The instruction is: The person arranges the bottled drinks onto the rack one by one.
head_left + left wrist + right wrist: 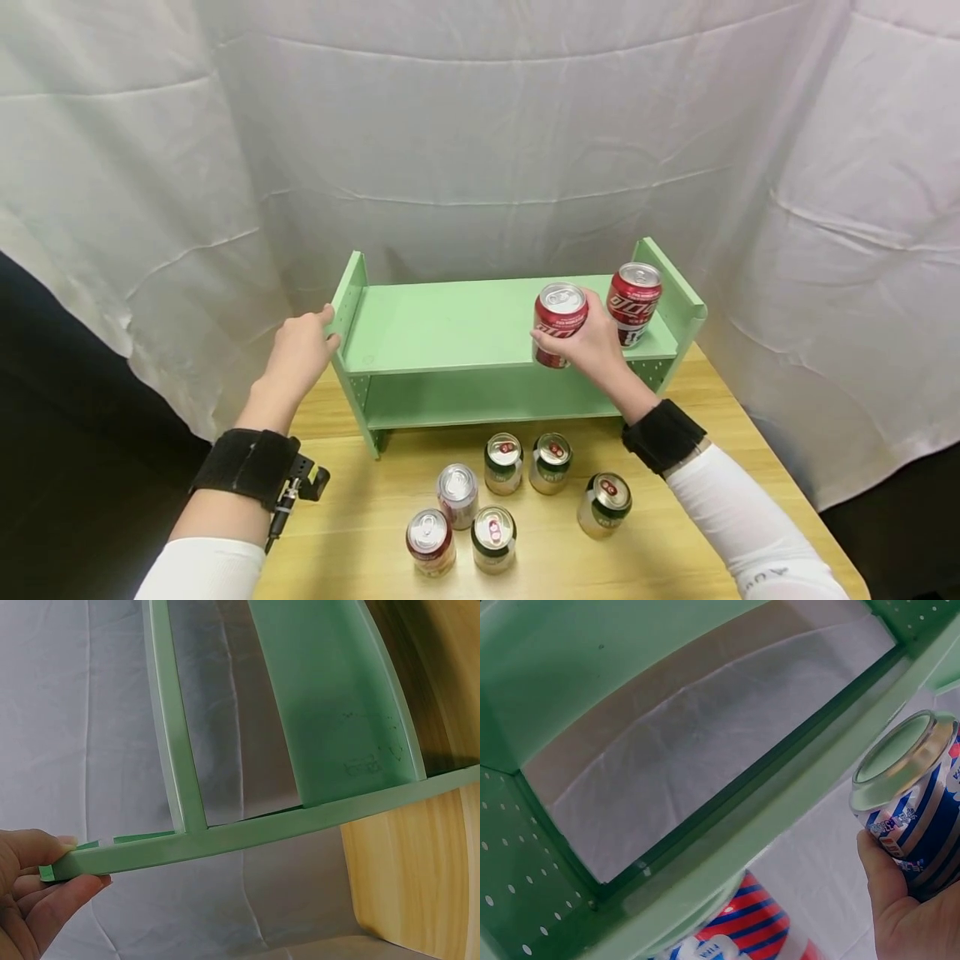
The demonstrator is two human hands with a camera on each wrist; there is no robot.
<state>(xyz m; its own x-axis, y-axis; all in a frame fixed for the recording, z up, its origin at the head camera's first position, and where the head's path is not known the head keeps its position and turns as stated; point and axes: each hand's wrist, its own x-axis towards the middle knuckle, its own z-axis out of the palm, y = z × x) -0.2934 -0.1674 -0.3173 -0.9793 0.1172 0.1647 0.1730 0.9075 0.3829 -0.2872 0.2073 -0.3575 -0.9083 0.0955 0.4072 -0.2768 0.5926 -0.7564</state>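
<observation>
A light green two-tier shelf (450, 325) stands on a wooden table (360, 533). My left hand (300, 350) grips the shelf's left side panel (180, 847), thumb and fingers pinching its edge. My right hand (592, 342) holds a red can (558, 321) upright at the front edge of the top shelf; the same can (915, 795) shows in the right wrist view. A second red can (633, 302) stands on the top shelf at the right end, just beside the held one.
Several cans stand on the table in front of the shelf: green-banded ones (502, 462), (550, 462), (604, 502), (492, 537), a silver one (457, 494) and a red one (430, 542). White cloth (480, 125) hangs behind. The table's right edge lies near the shelf.
</observation>
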